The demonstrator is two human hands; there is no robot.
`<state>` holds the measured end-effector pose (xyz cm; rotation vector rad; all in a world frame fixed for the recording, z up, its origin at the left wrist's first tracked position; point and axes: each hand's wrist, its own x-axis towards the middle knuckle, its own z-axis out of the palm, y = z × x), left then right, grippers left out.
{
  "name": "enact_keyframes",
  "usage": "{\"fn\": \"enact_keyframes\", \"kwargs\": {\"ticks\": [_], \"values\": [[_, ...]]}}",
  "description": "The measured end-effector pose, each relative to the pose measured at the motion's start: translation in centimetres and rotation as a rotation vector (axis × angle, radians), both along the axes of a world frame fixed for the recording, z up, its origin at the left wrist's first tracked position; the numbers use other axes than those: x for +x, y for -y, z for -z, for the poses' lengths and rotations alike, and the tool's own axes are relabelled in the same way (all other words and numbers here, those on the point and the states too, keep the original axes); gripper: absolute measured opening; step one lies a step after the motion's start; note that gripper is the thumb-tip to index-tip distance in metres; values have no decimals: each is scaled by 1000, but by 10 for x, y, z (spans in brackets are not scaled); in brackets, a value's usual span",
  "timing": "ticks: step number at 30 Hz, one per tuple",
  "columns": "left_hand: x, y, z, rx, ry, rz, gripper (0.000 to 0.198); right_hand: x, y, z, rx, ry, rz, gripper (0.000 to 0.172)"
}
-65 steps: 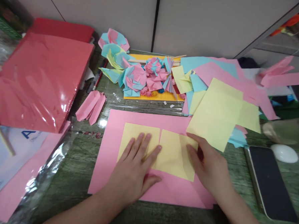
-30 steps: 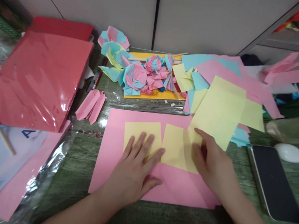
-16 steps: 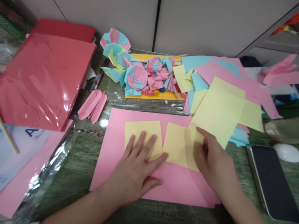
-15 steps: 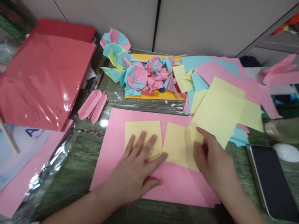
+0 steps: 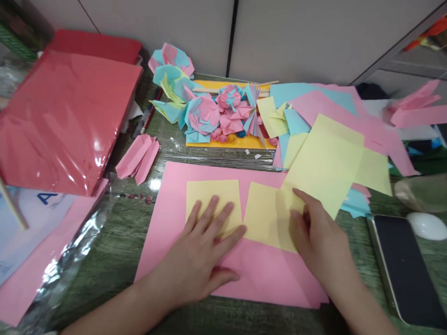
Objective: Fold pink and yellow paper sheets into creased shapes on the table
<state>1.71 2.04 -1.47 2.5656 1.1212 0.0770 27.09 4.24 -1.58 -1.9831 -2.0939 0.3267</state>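
Observation:
Two yellow paper squares lie side by side on a pink sheet [image 5: 270, 285], with a narrow V-shaped gap between them. My left hand [image 5: 200, 256] rests flat with spread fingers on the left yellow square [image 5: 211, 188] and covers its lower part. At the right yellow square [image 5: 268, 215], my right hand [image 5: 319, 237] has its fingers curled at the right edge. Its index fingertip is near the upper corner and its thumb lies on the paper; the other fingers are mostly hidden.
Folded paper flowers [image 5: 230, 108] and thin wires [image 5: 220, 161] lie behind the pink sheet. Loose coloured paper [image 5: 327, 148] spreads at the back right, above a phone [image 5: 407, 269] and white mouse [image 5: 428, 225]. Red packs [image 5: 69, 114] and a folded pink piece [image 5: 138, 158] lie left.
My left index finger and thumb have shifted very slightly left. The yellow squares and my right hand look nearly unchanged, and the view has moved a little.

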Motion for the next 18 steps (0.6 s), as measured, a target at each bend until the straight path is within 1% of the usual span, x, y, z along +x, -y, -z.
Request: {"fn": "enact_keyframes", "kwargs": {"ticks": [7,13,15,17,18], "values": [[0,0,-1,-20,29,-18,62,0,-1,1,0,19,10,41],[-1,0,1,-43,52,1,59,4,-3,-2,3,28,47,40],[-1,0,2,-35,66,3,58,12,-5,-2,43,19,98,39],[0,0,2,-22,75,-2,59,23,-9,-3,158,-40,201,39],[1,0,1,-13,77,-5,59,29,-11,-4,243,-112,271,40]]}}
